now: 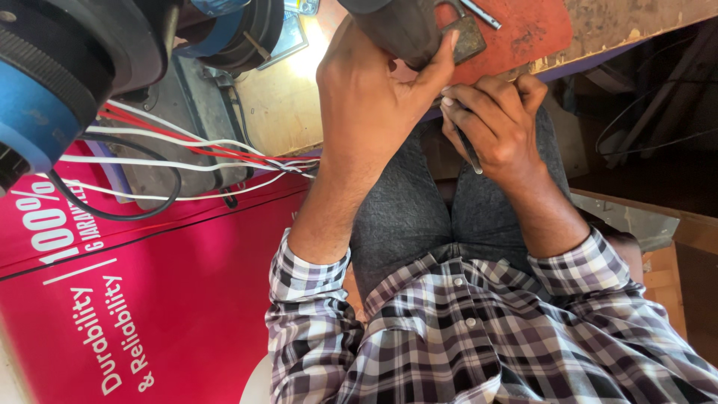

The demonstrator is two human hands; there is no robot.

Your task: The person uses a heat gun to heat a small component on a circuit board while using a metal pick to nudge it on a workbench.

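Dark cylindrical part (396, 30) gripped in left hand (366, 97) at tabletop (284, 112) edge; right hand (497, 123), just beside, clasps thin metal tool (470, 153) angled downward.

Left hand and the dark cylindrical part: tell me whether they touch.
Touching. The head view shows the left hand wrapped around the dark cylindrical part, its thumb pressed up along the side, with no gap visible.

Two hands: left hand (374, 97), right hand (497, 123). One dark cylindrical part (396, 30). One thin metal tool (470, 153). One wooden table (280, 105). One red banner (149, 299). One bundle of red and white wires (187, 150).
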